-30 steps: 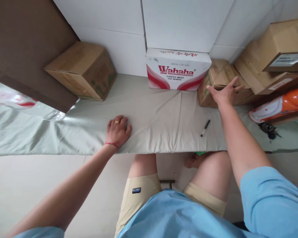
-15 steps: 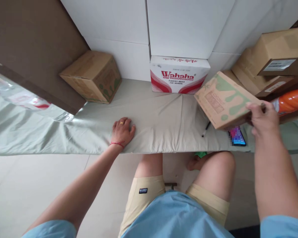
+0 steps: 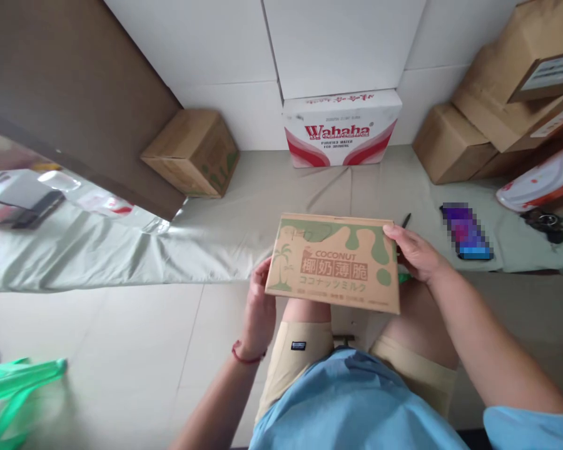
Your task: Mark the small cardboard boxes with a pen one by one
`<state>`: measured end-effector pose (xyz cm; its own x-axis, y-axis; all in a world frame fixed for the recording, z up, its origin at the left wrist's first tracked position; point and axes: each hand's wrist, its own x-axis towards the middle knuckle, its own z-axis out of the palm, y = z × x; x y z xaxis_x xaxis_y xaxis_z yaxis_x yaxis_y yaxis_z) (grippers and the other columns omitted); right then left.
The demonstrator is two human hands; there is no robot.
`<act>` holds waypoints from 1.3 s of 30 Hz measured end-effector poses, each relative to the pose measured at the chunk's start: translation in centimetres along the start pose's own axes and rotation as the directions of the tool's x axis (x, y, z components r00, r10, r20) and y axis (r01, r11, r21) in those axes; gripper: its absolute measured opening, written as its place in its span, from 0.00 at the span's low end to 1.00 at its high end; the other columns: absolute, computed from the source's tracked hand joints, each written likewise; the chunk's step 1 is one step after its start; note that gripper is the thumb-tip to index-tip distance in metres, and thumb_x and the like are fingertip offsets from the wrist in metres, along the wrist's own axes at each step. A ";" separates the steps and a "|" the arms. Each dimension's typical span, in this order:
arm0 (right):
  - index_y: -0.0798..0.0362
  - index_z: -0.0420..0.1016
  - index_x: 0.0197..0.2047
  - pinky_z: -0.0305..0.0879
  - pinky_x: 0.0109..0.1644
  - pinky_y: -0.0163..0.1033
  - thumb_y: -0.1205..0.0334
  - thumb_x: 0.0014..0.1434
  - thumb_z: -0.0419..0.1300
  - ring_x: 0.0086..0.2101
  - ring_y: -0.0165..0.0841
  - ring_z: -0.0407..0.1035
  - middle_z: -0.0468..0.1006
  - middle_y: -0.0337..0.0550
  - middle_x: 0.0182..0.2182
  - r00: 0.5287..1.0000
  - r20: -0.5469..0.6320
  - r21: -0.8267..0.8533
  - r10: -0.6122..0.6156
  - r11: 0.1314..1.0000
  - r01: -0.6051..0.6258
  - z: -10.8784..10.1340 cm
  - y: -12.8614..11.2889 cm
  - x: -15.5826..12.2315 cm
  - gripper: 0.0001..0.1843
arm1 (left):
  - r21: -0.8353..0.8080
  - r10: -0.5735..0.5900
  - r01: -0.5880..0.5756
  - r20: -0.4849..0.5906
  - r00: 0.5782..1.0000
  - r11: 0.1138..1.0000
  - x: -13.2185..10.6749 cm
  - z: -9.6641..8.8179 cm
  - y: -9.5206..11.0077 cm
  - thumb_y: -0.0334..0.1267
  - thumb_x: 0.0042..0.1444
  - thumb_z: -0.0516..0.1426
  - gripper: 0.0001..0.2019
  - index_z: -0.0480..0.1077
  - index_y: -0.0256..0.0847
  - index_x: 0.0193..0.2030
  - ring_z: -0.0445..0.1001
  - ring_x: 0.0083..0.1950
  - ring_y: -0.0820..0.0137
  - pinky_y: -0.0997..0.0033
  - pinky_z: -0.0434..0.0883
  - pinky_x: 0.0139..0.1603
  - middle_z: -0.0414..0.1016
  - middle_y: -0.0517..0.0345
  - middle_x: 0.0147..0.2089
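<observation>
A brown cardboard box [image 3: 335,265] with green drip print and the word COCONUT is held up in front of me, over the table's front edge and my lap. My left hand [image 3: 261,306] grips its left side, the fingers partly hidden behind it. At the box's upper right corner my right hand [image 3: 415,250] has its thumb on the printed face, with the other fingers behind. A black pen [image 3: 406,220] lies on the cloth just beyond my right hand. To the right of it lies a phone [image 3: 466,231] with a lit screen.
A Wahaha water carton [image 3: 342,131] stands against the white wall. Another cardboard box [image 3: 192,153] sits at the left beside a brown panel [image 3: 75,94]. Stacked cartons [image 3: 520,81], an orange-and-white container [image 3: 544,178] and keys [image 3: 547,222] are at the right. A green stool [image 3: 19,387] stands on the floor.
The cardboard box has moved from the right side to the middle in my right hand. My left hand has left the cloth and taken hold of the box's left side.
</observation>
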<state>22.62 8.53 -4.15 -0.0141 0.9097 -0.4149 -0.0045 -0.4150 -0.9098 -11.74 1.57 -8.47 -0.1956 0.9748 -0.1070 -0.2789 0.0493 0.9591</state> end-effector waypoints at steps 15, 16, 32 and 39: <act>0.48 0.84 0.55 0.77 0.64 0.67 0.33 0.56 0.74 0.48 0.51 0.84 0.88 0.52 0.47 0.789 -0.545 -0.215 -0.284 0.957 0.196 -8.8 7.4 -4.6 0.33 | 0.239 0.055 -0.048 -0.024 0.998 0.970 -2.1 3.0 -0.9 0.59 0.66 0.67 0.29 0.75 0.50 0.68 0.78 0.70 0.55 0.59 0.74 0.72 0.80 0.49 0.67; 0.47 0.85 0.55 0.79 0.63 0.64 0.33 0.59 0.73 0.51 0.51 0.84 0.88 0.52 0.49 0.838 -0.476 -0.158 -0.266 0.963 0.216 -7.3 7.6 -5.5 0.31 | 0.208 0.048 -0.042 -0.024 0.999 0.977 -2.1 3.0 -1.0 0.60 0.68 0.65 0.29 0.74 0.50 0.69 0.77 0.72 0.55 0.58 0.73 0.73 0.79 0.48 0.68; 0.37 0.52 0.86 0.62 0.82 0.63 0.61 0.73 0.65 0.80 0.48 0.56 0.56 0.43 0.83 0.572 0.312 -0.428 -0.759 0.425 0.797 2.9 2.4 -11.3 0.45 | -0.152 -0.172 0.149 -0.150 0.974 0.977 -1.4 -0.3 0.8 0.60 0.57 0.72 0.22 0.86 0.47 0.49 0.84 0.64 0.58 0.67 0.82 0.59 0.89 0.52 0.54; 0.36 0.51 0.86 0.72 0.76 0.61 0.72 0.70 0.63 0.75 0.46 0.65 0.66 0.45 0.79 0.455 0.242 -0.496 -0.857 0.293 0.818 5.5 2.2 -11.8 0.49 | -0.176 -0.205 0.180 -0.138 0.969 0.968 -3.1 -1.3 1.3 0.59 0.60 0.71 0.20 0.87 0.49 0.50 0.83 0.66 0.59 0.67 0.83 0.59 0.89 0.53 0.58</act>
<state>17.23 -3.14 -1.21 -0.2447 0.7666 0.5937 0.4826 0.6274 -0.6112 -12.77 -1.65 -7.26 -0.2618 0.9045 -0.3366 -0.4701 0.1850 0.8630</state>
